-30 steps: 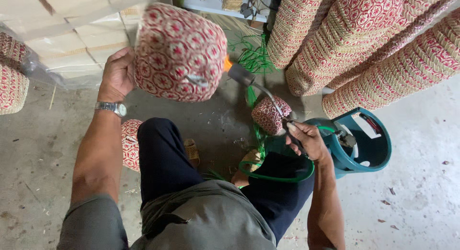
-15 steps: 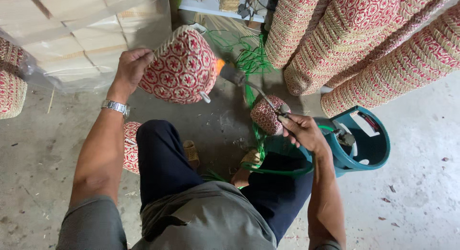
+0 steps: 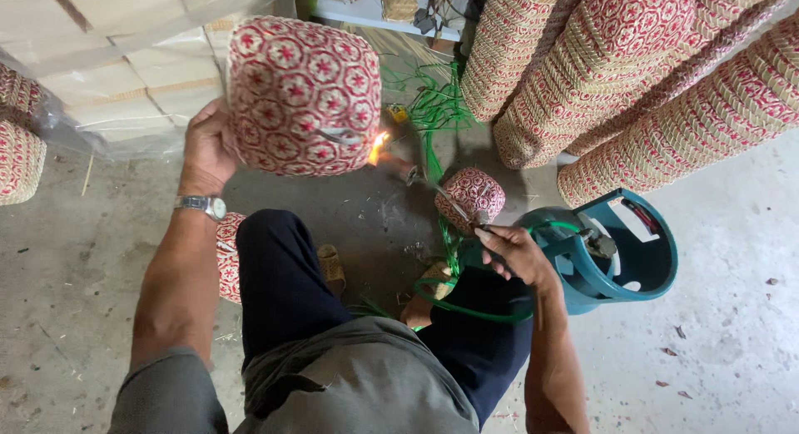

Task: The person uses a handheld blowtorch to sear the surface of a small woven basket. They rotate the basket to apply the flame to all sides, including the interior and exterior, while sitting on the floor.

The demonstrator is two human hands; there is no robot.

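Observation:
My left hand [image 3: 206, 147] holds up a round woven basket [image 3: 301, 93] with a red and cream star pattern, its bottom facing me. My right hand [image 3: 512, 252] grips the handle of a thin metal gas torch [image 3: 445, 199] that points up to the left. A small orange flame [image 3: 379, 147] burns at the torch tip, right at the basket's lower right edge. A green hose [image 3: 466, 305] loops from the torch, past my knee, toward a teal gas cylinder [image 3: 607, 251] on the floor beside my right arm.
A small patterned basket [image 3: 470, 193] sits on the concrete floor beyond the torch, another [image 3: 227, 259] by my left knee. Stacks of woven baskets [image 3: 632, 76] lie at the upper right. Plastic-wrapped cartons [image 3: 125, 59] stand at the upper left. Green strapping [image 3: 433, 109] lies behind.
My left hand has turned and shifted the basket so its bottom edge meets the torch. A flame now shows at the tip. My right hand stays low by the cylinder.

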